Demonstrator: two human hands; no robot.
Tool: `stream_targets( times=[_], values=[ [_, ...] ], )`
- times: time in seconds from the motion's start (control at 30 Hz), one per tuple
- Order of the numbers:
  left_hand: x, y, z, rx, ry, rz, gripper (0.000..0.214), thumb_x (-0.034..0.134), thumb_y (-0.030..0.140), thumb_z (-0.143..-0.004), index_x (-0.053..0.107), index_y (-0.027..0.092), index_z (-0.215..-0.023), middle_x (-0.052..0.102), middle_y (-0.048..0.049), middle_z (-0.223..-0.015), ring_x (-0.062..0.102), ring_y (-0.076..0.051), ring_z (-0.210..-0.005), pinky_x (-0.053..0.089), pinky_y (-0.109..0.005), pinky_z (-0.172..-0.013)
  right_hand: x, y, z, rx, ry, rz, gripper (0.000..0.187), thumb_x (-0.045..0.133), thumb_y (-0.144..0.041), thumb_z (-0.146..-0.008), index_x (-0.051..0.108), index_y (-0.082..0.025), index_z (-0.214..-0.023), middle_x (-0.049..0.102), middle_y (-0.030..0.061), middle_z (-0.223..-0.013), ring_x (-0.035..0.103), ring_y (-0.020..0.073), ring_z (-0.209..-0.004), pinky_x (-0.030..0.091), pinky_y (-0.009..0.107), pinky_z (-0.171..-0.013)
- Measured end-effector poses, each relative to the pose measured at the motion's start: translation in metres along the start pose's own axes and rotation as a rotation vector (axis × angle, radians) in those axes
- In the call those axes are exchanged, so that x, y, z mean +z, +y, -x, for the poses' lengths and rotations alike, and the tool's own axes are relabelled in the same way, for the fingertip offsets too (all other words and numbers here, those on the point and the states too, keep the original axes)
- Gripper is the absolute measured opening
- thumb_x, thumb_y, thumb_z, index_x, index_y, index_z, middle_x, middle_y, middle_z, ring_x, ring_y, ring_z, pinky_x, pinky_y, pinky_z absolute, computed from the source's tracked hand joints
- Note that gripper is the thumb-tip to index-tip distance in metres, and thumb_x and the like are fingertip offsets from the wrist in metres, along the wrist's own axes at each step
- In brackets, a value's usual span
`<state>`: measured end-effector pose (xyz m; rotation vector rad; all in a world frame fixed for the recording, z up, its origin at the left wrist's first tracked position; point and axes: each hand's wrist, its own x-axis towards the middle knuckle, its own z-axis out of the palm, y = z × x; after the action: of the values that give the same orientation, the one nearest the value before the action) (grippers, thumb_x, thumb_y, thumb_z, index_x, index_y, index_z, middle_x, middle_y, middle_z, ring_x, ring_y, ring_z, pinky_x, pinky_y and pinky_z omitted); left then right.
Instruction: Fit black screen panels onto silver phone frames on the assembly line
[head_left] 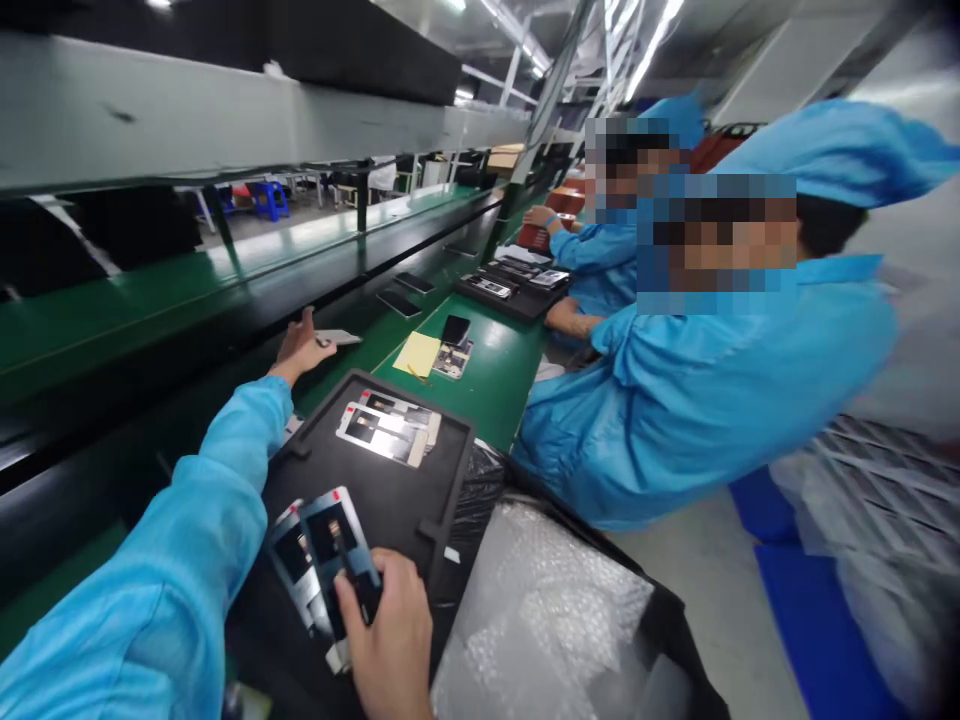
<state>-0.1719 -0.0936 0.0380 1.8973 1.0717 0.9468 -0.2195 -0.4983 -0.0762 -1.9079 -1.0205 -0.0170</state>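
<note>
At the far side of the black tray (375,376), my left hand (298,350) reaches out over the edge of the line. Its fingers close on a thin, pale, phone-shaped piece (341,337). My right hand (394,625), low in view, grips a phone screen (341,540) with a ribbon cable on its back, thumb on top. Under and beside that screen, further phone screens (289,550) lie fanned over the tray. A small stack of white-edged phone screens (382,435) rests near the tray's far end.
Bubble wrap (547,610) covers a pile at lower right. Beyond the tray are a yellow paper (417,354), an opened phone (453,358) and several dark phones (398,303). Two co-workers in blue (675,400) sit at right, near another black tray (517,305). A shelf beam (187,120) spans the upper left.
</note>
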Motion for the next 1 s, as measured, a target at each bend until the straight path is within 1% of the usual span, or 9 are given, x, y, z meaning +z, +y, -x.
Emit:
stream_targets(
  times=[0.2, 0.3, 0.4, 0.47, 0.57, 0.67, 0.73, 0.87, 1.0],
  values=[
    [-0.133, 0.033, 0.084, 0.023, 0.398, 0.532, 0.066, 0.085, 0.025, -0.09, 0.058, 0.025, -0.15, 0.073, -0.0073, -0.113, 0.072, -0.028, -0.118, 0.053, -0.046, -0.107, -0.002, 0.007, -0.017, 0.174, 0.015, -0.277, 0.066, 0.038, -0.083, -0.103, 0.065, -0.024, -0.091, 0.075, 0.0104, -0.084, 0.071, 0.0306, -0.081, 0.053, 0.041, -0.076],
    [-0.205, 0.051, 0.164, -0.014, 0.492, 0.753, 0.031, 0.062, 0.039, -0.108, 0.064, 0.028, -0.136, 0.075, -0.0038, -0.108, 0.073, -0.023, -0.112, 0.055, -0.044, -0.105, -0.01, 0.0, -0.029, 0.251, 0.05, -0.487, 0.072, 0.048, -0.095, -0.088, 0.062, -0.024, -0.087, 0.073, 0.0075, -0.075, 0.069, 0.0277, -0.072, 0.052, 0.039, -0.071],
    [-0.252, 0.069, 0.265, -0.033, 0.51, 0.917, 0.064, 0.03, 0.065, -0.114, 0.072, 0.017, -0.113, 0.078, -0.0097, -0.101, 0.074, -0.028, -0.107, 0.06, -0.048, -0.097, -0.026, -0.029, -0.03, 0.253, 0.155, -0.618, 0.07, 0.06, -0.093, -0.083, 0.061, -0.023, -0.087, 0.071, 0.004, -0.074, 0.068, 0.0243, -0.07, 0.052, 0.036, -0.069],
    [-0.263, 0.078, 0.334, -0.096, 0.446, 1.089, 0.077, 0.022, 0.07, -0.112, 0.074, 0.013, -0.116, 0.079, -0.0153, -0.111, 0.077, -0.029, -0.101, 0.064, -0.049, -0.088, -0.036, -0.062, -0.018, 0.208, 0.205, -0.681, 0.065, 0.063, -0.087, -0.086, 0.061, -0.023, -0.09, 0.071, 0.0028, -0.075, 0.068, 0.0227, -0.071, 0.053, 0.034, -0.069],
    [-0.261, 0.085, 0.422, -0.14, 0.106, 1.265, 0.067, 0.028, 0.064, -0.114, 0.07, 0.02, -0.141, 0.077, -0.0174, -0.13, 0.078, -0.026, -0.085, 0.064, -0.042, -0.07, -0.041, -0.123, 0.02, 0.105, 0.119, -0.768, 0.054, 0.064, -0.077, -0.094, 0.062, -0.023, -0.094, 0.07, 0.0015, -0.076, 0.068, 0.0209, -0.07, 0.054, 0.032, -0.067],
    [-0.253, 0.078, 0.475, -0.185, -0.316, 1.278, 0.076, 0.043, 0.076, -0.106, 0.059, 0.024, -0.159, 0.081, -0.018, -0.119, 0.08, -0.028, -0.08, 0.062, -0.039, -0.069, -0.032, -0.173, 0.061, 0.007, -0.112, -0.854, 0.044, 0.064, -0.067, -0.101, 0.064, -0.023, -0.095, 0.07, 0.0006, -0.076, 0.068, 0.0202, -0.067, 0.056, 0.032, -0.063],
    [-0.25, 0.068, 0.49, -0.201, -0.483, 1.261, 0.091, 0.048, 0.084, -0.099, 0.049, 0.024, -0.167, 0.082, -0.0156, -0.099, 0.079, -0.028, -0.074, 0.061, -0.038, -0.071, -0.025, -0.192, 0.078, -0.03, -0.189, -0.893, 0.039, 0.064, -0.063, -0.102, 0.066, -0.024, -0.101, 0.071, 0.001, -0.079, 0.07, 0.0206, -0.066, 0.058, 0.033, -0.06],
    [-0.246, 0.046, 0.494, -0.125, -0.394, 1.064, 0.099, 0.048, 0.086, -0.098, 0.039, 0.022, -0.173, 0.082, -0.0186, -0.107, 0.078, -0.028, -0.078, 0.061, -0.037, -0.07, -0.021, -0.207, 0.079, -0.184, -0.145, -0.841, 0.04, 0.06, -0.061, -0.107, 0.07, -0.026, -0.124, 0.079, 0.0107, -0.118, 0.078, 0.0259, -0.104, 0.066, 0.043, -0.09],
    [-0.241, 0.031, 0.491, 0.15, -0.18, 0.584, 0.084, 0.049, 0.078, -0.103, 0.052, 0.023, -0.167, 0.054, -0.0217, -0.166, 0.061, -0.041, -0.142, 0.058, -0.051, -0.108, -0.02, -0.226, 0.068, -0.321, -0.231, -0.825, 0.044, 0.054, -0.059, -0.11, 0.071, -0.025, -0.131, 0.073, 0.014, -0.144, 0.068, 0.0286, -0.138, 0.055, 0.05, -0.118]
  ],
)
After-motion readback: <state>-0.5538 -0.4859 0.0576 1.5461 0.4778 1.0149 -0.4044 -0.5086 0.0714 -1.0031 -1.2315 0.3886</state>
